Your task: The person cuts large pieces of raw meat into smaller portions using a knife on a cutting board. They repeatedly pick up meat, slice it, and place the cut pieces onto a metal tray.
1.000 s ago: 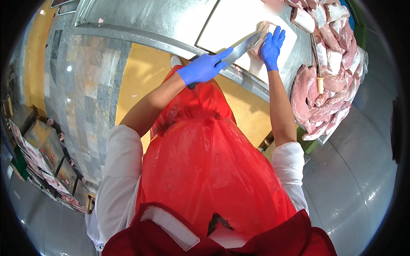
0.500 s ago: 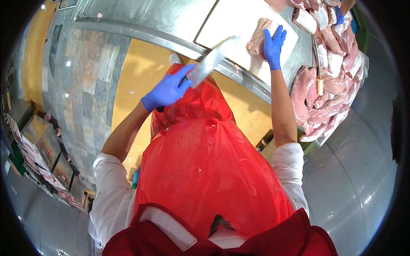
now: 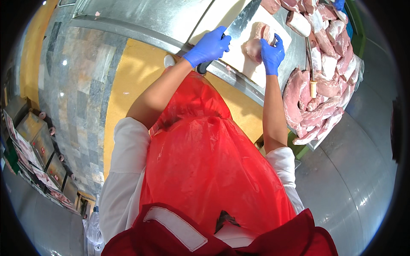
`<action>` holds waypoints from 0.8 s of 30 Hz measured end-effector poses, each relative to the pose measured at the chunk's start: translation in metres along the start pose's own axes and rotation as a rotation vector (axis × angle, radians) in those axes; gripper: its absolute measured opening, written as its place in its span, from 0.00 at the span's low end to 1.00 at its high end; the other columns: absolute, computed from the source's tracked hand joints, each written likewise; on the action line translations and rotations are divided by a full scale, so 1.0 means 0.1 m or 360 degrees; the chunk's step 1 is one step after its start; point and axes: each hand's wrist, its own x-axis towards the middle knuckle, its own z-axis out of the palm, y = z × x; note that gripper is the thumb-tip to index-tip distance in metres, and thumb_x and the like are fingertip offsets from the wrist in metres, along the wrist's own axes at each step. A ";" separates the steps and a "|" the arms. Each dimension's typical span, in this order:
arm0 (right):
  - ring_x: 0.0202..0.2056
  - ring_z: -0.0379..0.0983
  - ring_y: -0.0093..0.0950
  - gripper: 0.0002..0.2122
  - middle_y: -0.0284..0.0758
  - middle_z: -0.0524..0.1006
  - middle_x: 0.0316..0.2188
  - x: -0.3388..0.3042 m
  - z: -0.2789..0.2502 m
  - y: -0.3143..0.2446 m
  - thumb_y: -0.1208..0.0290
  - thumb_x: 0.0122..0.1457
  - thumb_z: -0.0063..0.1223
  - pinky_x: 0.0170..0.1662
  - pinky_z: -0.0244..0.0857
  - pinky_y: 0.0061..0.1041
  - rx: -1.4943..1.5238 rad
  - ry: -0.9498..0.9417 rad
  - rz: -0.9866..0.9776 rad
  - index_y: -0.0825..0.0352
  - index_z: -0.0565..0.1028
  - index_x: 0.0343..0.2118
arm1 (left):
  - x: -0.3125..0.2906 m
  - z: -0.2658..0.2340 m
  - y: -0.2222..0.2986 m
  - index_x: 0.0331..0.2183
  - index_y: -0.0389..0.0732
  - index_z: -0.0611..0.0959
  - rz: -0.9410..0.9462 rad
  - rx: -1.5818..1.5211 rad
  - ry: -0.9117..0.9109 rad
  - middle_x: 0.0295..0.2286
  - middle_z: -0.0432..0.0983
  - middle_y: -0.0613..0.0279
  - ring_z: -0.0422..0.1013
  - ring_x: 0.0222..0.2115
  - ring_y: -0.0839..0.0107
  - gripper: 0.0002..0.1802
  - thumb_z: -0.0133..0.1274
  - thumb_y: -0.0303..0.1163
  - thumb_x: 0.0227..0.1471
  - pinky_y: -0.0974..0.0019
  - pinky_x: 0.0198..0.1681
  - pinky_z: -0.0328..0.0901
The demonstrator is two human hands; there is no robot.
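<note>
Presumably for control, the left hand (image 3: 209, 48) is wrapped round the handle of the knife (image 3: 243, 18), while the right hand (image 3: 272, 53) pinches the right edge of the meat (image 3: 253, 48) on the white board (image 3: 247, 69), apparently steadying it.

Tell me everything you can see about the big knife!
The knife has a broad, grey, metal-looking blade with pale smears or specks on it. Its handle is black, with the rounded end poking out below the blue-gloved left hand that grips it. The blade slants away from the person and to the right, over the white board; I can't tell if they touch. The tip isn't visible.
</note>
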 end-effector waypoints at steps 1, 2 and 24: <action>0.36 0.79 0.37 0.31 0.46 0.80 0.36 0.02 0.00 0.06 0.56 0.42 0.71 0.43 0.73 0.35 0.0054 -0.0010 0.0033 0.64 0.78 0.50 | 0.03 0.08 -0.03 0.49 0.36 0.72 0.0040 0.0047 0.0007 0.26 0.77 0.57 0.73 0.21 0.75 0.19 0.47 0.38 0.62 0.70 0.23 0.69; 0.34 0.79 0.36 0.30 0.45 0.81 0.35 0.03 -0.01 0.05 0.57 0.42 0.71 0.42 0.73 0.33 0.0115 -0.0028 0.0061 0.64 0.78 0.50 | 0.04 0.14 -0.07 0.50 0.36 0.72 0.0077 0.0096 0.0024 0.26 0.77 0.56 0.74 0.22 0.74 0.20 0.47 0.39 0.62 0.69 0.23 0.69; 0.46 0.77 0.33 0.25 0.45 0.79 0.47 -0.16 0.35 0.27 0.74 0.52 0.63 0.52 0.70 0.30 0.0901 0.0223 -0.0005 0.73 0.73 0.54 | 0.35 0.48 -0.09 0.67 0.48 0.58 0.0376 0.1095 -0.0156 0.36 0.80 0.37 0.77 0.34 0.40 0.33 0.42 0.37 0.62 0.42 0.42 0.70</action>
